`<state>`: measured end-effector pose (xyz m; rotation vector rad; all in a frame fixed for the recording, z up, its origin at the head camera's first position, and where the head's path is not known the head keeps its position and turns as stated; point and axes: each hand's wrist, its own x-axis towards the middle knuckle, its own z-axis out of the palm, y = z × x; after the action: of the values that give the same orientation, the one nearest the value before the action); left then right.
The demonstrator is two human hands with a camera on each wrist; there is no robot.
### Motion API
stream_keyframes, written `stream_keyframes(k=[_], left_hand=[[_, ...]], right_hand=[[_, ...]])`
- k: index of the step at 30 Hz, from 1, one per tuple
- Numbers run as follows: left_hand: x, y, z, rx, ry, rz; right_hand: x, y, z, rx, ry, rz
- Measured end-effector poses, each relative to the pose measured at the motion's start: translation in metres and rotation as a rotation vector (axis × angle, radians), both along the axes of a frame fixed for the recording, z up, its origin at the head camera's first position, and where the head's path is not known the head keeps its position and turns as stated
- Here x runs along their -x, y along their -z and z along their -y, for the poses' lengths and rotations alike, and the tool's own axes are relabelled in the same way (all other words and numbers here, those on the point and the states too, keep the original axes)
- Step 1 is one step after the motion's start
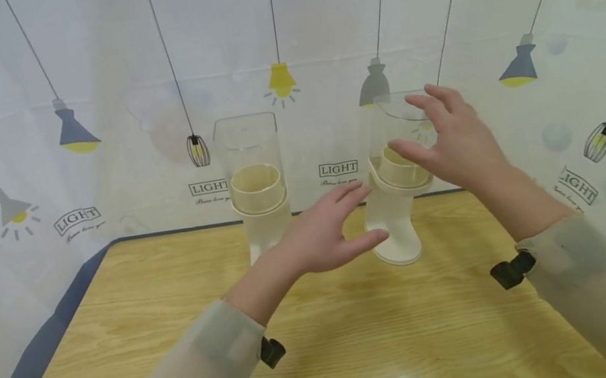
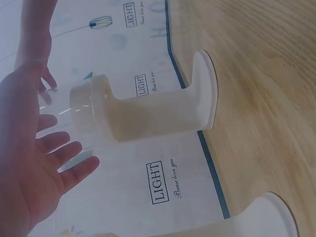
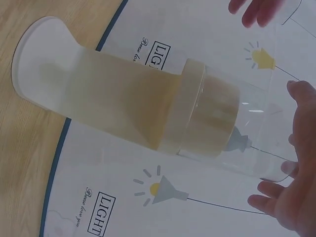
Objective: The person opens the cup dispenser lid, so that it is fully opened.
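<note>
Two cream stands each carry a clear cylinder around a cream inner cup. My right hand (image 1: 458, 143), fingers spread and bent a little, is at the upper rim of the right clear cylinder (image 1: 374, 130). In the right wrist view its thumb and fingers lie on either side of the cylinder's open end; contact is uncertain. Below that cylinder is the right stand (image 1: 400, 233), upright on its rounded base. My left hand (image 1: 316, 233), fingers extended and holding nothing, hovers between the stands, overlapping part of the left stand (image 1: 261, 229). The left clear cylinder (image 1: 246, 138) stands untouched.
Both stands are near the back edge of a wooden table (image 1: 329, 345). Behind it hangs a white cloth (image 1: 133, 110) printed with lamps and lettering. Dark blue trim (image 1: 59, 316) runs along the table's left and back edges.
</note>
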<state>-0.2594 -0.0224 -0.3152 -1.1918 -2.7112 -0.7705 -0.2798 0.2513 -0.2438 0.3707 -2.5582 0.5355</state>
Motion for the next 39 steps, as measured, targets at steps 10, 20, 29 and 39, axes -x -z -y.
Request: stream_keyframes(k=[10, 20, 29, 39], left_hand=[[0.023, -0.011, -0.019, 0.027, -0.048, 0.045], [0.058, -0.003, -0.036, -0.033, -0.094, 0.086], [0.077, 0.011, -0.040, -0.164, -0.135, 0.199], [0.087, 0.017, -0.059, -0.249, -0.125, 0.267]], right_hand=[[0.011, 0.002, 0.005, 0.010, 0.060, 0.062], [0.012, 0.011, 0.001, 0.030, 0.039, -0.038], [0.010, 0.017, -0.002, 0.066, 0.011, -0.085], [0.012, 0.019, -0.014, 0.133, -0.064, -0.090]])
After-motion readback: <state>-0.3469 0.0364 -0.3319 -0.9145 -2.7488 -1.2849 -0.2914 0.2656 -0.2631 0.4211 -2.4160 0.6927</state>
